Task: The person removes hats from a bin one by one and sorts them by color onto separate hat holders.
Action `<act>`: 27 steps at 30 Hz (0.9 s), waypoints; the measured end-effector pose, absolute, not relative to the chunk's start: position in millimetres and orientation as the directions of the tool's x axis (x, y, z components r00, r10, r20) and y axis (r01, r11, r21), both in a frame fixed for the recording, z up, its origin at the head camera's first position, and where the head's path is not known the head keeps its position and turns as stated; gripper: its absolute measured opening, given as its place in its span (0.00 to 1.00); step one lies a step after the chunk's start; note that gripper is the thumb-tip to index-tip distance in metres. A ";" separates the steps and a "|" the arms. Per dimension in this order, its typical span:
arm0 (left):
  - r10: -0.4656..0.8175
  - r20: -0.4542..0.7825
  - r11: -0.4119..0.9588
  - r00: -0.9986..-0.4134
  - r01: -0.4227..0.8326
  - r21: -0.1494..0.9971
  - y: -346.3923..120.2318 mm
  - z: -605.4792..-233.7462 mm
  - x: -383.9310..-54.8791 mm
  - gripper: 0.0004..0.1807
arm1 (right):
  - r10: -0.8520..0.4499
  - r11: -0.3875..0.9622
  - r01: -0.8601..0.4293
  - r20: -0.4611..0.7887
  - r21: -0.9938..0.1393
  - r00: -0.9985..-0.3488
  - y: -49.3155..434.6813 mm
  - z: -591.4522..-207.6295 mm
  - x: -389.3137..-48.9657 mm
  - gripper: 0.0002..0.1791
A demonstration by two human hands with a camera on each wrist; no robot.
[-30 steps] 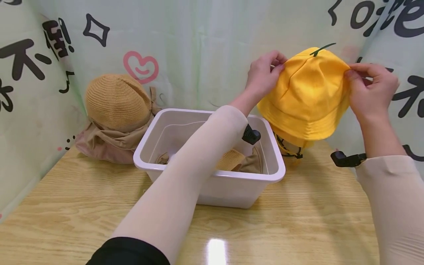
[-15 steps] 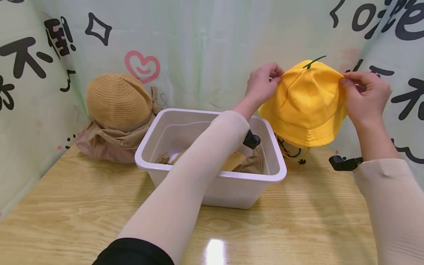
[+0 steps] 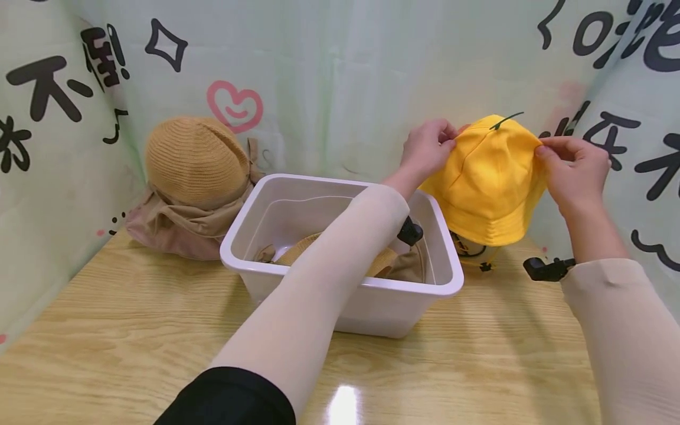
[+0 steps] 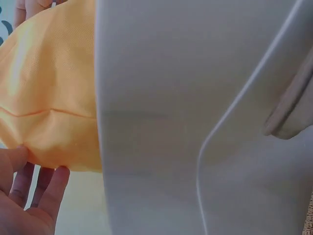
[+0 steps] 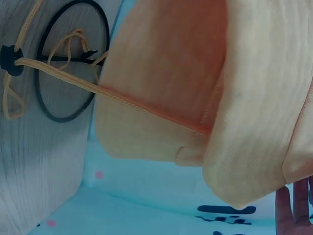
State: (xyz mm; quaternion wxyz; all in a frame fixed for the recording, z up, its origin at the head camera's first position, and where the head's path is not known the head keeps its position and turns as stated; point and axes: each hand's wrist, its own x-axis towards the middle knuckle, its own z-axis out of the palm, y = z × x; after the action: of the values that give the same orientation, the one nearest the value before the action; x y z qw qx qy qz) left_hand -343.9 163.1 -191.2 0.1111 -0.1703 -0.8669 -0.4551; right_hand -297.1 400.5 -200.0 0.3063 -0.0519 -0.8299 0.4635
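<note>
A yellow bucket hat [image 3: 491, 183] with a green sprout on its top is held up at the right of the bin. My left hand [image 3: 429, 150] pinches the left side of its crown, and my right hand [image 3: 576, 171] pinches the right side. Below the brim in the right wrist view, a yellow cord [image 5: 146, 110] with a black cord lock [image 5: 11, 60] hangs down. Under the hat is a black wire ring [image 5: 37, 83] with a crossbar on the table. How the hat stands to this ring is partly hidden.
A pale plastic bin [image 3: 393, 307] stands mid-table, with a straw hat [image 3: 300, 248] and brown cloth [image 3: 409, 265] inside, partly behind my left arm. At left a tan knitted hat [image 3: 196, 162] sits over brown cloth [image 3: 183, 230]. A printed curtain [image 3: 319, 77] closes off the back.
Both hands have lowered the yellow hat beside the bin, and my right hand has come inward to the left. The grip on the crown looks the same. The view has shifted slightly.
</note>
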 end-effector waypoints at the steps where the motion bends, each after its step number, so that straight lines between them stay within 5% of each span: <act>1: 0.204 0.347 0.530 -0.915 0.402 0.747 162.9 -192.2 -343.8 0.04 | 0.375 0.559 -0.187 0.447 -0.808 -0.812 401.0 -201.9 -298.5 0.17; 8: 0.240 0.336 0.504 -0.911 0.413 0.759 163.2 -197.0 -344.1 0.08 | 0.393 0.537 -0.151 0.404 -0.830 -0.826 401.4 -206.5 -308.5 0.19; 15: 0.367 0.391 0.434 -0.844 0.527 0.731 161.5 -198.4 -348.8 0.25 | 0.426 0.549 -0.086 0.367 -0.832 -0.827 402.2 -205.8 -318.8 0.19; 22: 0.530 0.342 0.526 -0.776 0.617 0.585 171.8 -198.1 -345.6 0.35 | 0.461 0.530 -0.019 0.307 -0.847 -0.832 404.3 -207.5 -322.1 0.20; 27: 0.584 0.279 0.609 -0.762 0.639 0.471 173.9 -198.6 -343.4 0.40 | 0.457 0.458 -0.128 0.356 -0.880 -0.815 389.7 -210.5 -325.0 0.21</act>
State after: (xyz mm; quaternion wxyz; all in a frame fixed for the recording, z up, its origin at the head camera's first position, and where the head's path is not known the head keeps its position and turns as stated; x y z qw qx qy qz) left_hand -343.4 173.9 -198.6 0.0487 -0.3413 -0.8955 -0.2814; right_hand -325.0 389.7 -210.5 0.2862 -0.1022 -0.8045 0.5104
